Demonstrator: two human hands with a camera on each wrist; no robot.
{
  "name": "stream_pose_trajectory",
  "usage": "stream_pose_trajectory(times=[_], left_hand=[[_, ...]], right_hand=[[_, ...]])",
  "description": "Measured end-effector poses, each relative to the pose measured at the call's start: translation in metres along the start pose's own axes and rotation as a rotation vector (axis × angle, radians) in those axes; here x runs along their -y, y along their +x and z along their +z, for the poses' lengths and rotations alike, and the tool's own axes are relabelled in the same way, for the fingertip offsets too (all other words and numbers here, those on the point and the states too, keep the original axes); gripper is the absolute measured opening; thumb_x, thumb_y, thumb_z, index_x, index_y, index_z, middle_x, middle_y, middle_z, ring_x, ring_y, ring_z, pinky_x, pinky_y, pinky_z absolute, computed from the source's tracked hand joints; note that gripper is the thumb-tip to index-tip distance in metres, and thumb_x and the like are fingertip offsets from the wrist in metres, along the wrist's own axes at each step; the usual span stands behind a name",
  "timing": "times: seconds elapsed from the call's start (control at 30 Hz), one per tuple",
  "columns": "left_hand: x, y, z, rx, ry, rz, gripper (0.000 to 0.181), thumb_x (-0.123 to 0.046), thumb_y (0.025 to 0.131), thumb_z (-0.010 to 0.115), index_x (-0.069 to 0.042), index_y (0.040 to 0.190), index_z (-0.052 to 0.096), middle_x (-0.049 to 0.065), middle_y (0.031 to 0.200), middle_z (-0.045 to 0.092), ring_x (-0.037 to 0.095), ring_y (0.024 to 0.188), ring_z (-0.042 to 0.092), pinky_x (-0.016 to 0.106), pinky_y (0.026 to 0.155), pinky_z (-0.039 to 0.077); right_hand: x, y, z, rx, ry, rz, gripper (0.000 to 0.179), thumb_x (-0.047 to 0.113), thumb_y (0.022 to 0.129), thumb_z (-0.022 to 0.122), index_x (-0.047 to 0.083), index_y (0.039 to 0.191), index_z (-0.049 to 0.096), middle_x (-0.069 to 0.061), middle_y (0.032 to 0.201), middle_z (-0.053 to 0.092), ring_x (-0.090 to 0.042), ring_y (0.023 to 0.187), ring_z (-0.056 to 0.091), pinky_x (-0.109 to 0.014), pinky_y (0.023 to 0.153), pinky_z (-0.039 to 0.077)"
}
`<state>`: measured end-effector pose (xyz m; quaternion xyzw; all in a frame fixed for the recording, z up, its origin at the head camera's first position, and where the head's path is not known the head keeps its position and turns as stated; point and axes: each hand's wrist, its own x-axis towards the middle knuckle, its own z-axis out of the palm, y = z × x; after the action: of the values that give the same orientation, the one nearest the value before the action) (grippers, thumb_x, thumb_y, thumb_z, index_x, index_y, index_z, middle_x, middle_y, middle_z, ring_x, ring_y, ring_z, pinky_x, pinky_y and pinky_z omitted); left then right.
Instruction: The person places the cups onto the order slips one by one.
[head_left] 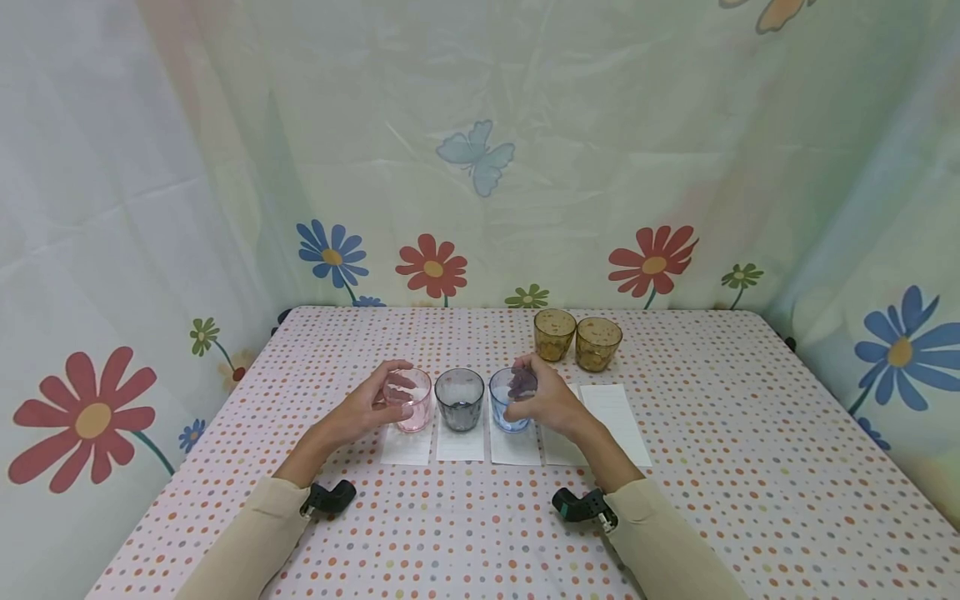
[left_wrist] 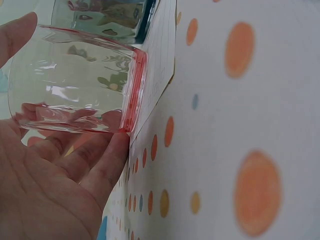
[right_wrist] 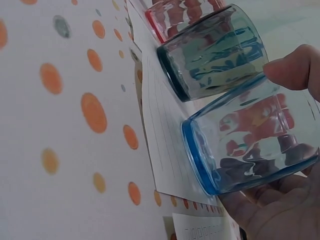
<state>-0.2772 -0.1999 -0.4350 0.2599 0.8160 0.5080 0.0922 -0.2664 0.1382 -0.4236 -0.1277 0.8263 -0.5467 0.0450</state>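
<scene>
A clear pink-tinted glass stands on a paper slip at the left of a row. My left hand holds it from the side, thumb in front and fingers curved behind. At the row's right end is a blue-tinted glass, which my right hand grips between thumb and fingers. The right thumb lies at its rim in the right wrist view. Between the two stands a grey glass, untouched by either hand. All three are upright, with thick coloured bases resting on the slips.
Two amber glasses stand side by side farther back, right of the row. Lined white paper slips lie in a row under and beside the glasses. A dotted cloth covers the table; a flowered curtain hangs behind.
</scene>
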Motion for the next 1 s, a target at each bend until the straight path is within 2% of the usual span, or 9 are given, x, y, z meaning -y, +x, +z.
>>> stream_pose_trajectory(times=[0.13,0.4,0.73,0.9,1.0], left_hand=[[-0.0004,0.0000,0.0002,0.002,0.000,0.000,0.071,-0.023,0.094,0.068,-0.010,0.153,0.032,0.019,0.140,0.052,0.037,0.126,0.056,0.054,0.104,0.044],[-0.0007,-0.0011,0.0002,-0.005,0.010,-0.004,0.070,-0.025,0.094,0.069,-0.012,0.153,0.033,0.019,0.140,0.052,0.037,0.126,0.057,0.055,0.104,0.045],[-0.0011,-0.0018,-0.0009,0.004,-0.008,0.018,0.071,-0.023,0.094,0.068,-0.008,0.153,0.031,0.022,0.140,0.052,0.039,0.126,0.056,0.054,0.104,0.045],[-0.0013,-0.0020,-0.0008,0.005,-0.006,0.015,0.071,-0.024,0.094,0.068,-0.009,0.153,0.031,0.022,0.140,0.052,0.039,0.125,0.056,0.054,0.104,0.045],[-0.0011,-0.0016,-0.0005,0.004,-0.003,0.012,0.071,-0.024,0.094,0.068,-0.010,0.153,0.031,0.022,0.140,0.051,0.039,0.126,0.056,0.054,0.104,0.045]], right_hand=[[-0.0027,0.0007,-0.0009,0.018,-0.004,0.004,0.074,0.008,0.064,0.081,0.005,0.130,0.046,-0.020,0.133,0.054,-0.035,0.123,0.052,-0.054,0.106,0.041],[-0.0036,0.0005,-0.0005,0.041,0.013,-0.015,0.078,0.009,0.066,0.081,-0.002,0.132,0.043,-0.025,0.131,0.053,-0.034,0.120,0.052,-0.053,0.105,0.041],[-0.0046,0.0005,0.0004,0.051,0.022,-0.016,0.077,0.009,0.068,0.083,-0.002,0.132,0.043,-0.024,0.127,0.055,-0.033,0.116,0.054,-0.046,0.100,0.045],[-0.0042,0.0001,-0.0016,0.075,-0.018,-0.027,0.080,0.014,0.071,0.085,0.001,0.139,0.045,-0.022,0.123,0.057,-0.032,0.112,0.057,-0.043,0.096,0.047],[-0.0035,-0.0010,-0.0040,0.094,-0.040,-0.041,0.085,0.019,0.074,0.087,0.003,0.145,0.042,-0.022,0.122,0.057,-0.033,0.113,0.058,-0.046,0.096,0.048]])
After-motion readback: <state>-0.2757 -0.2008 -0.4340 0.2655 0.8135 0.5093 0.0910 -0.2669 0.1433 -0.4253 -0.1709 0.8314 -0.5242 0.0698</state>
